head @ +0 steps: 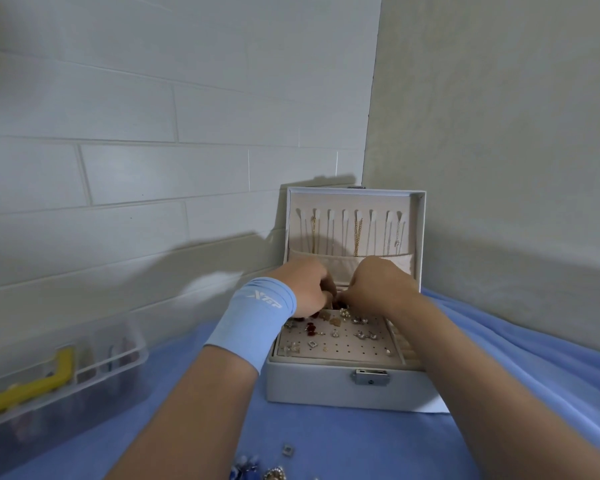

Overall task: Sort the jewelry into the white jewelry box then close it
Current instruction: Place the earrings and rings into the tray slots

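Jewelry box point(326, 386) sits open at the far right corner of the blue cloth point(326, 441), with its lid point(419, 237) upright against the wall and chains point(357, 237) hanging inside. My left hand point(307, 289) and right hand point(378, 289) meet over the back of the earring tray point(347, 348). Both have curled fingers, and I can't tell what they're pinching. Loose pieces point(274, 473) lie at the near edge.

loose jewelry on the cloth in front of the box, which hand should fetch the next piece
Probably left. The left hand and right hand are both over the box, but the loose jewelry lies beside the left forearm, farther from the right.
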{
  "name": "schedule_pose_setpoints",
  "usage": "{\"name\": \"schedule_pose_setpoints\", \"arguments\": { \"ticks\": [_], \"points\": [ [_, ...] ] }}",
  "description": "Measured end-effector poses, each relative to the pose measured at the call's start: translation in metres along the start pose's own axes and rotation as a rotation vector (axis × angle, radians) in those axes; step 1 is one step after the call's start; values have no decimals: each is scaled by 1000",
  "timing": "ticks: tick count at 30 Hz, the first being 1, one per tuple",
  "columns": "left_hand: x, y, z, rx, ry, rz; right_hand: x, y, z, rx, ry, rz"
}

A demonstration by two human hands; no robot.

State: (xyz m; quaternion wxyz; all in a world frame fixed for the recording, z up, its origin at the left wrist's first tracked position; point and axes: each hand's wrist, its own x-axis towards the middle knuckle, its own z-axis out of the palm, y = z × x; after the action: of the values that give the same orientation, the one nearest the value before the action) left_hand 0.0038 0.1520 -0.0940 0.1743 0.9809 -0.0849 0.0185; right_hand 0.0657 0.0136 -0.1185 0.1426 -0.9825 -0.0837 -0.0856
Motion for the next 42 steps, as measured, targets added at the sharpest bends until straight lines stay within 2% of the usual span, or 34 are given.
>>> {"name": "schedule_pose_setpoints", "arguments": {
  "ticks": [3, 7, 13, 15, 17, 23, 31, 35, 39, 42],
  "points": [
    [-1, 1, 1, 42, -70, -13, -1, -2, 0, 9, 61, 13],
    [-1, 0, 1, 68, -128, -11, -4, -2, -8, 25, 81, -59],
    [0, -3, -1, 47, -74, -3, -1, 6, -8, 259, -77, -170],
    [0, -3, -1, 44, -46, 2, 2, 13, -11, 331, -74, -166],
    [-1, -3, 0, 27, -48, 11, 3, 18, -16, 300, -71, -178],
    [-1, -3, 1, 26, -103, 10, 1, 17, -19, 154, -227, -151],
    [0, -2, 2, -5, 4, -12, -4, 9, -15, 86, -99, -192],
    [1, -2, 3, 2, -8, -27, -8, 3, -17, 88, -81, -237],
    [-1, -1, 3, 22, -42, -7, -11, 9, -24, 149, -251, -265],
    [-4, -1, 1, 33, -62, -5, -13, 14, -29, 210, -238, -275]
  ]
}}
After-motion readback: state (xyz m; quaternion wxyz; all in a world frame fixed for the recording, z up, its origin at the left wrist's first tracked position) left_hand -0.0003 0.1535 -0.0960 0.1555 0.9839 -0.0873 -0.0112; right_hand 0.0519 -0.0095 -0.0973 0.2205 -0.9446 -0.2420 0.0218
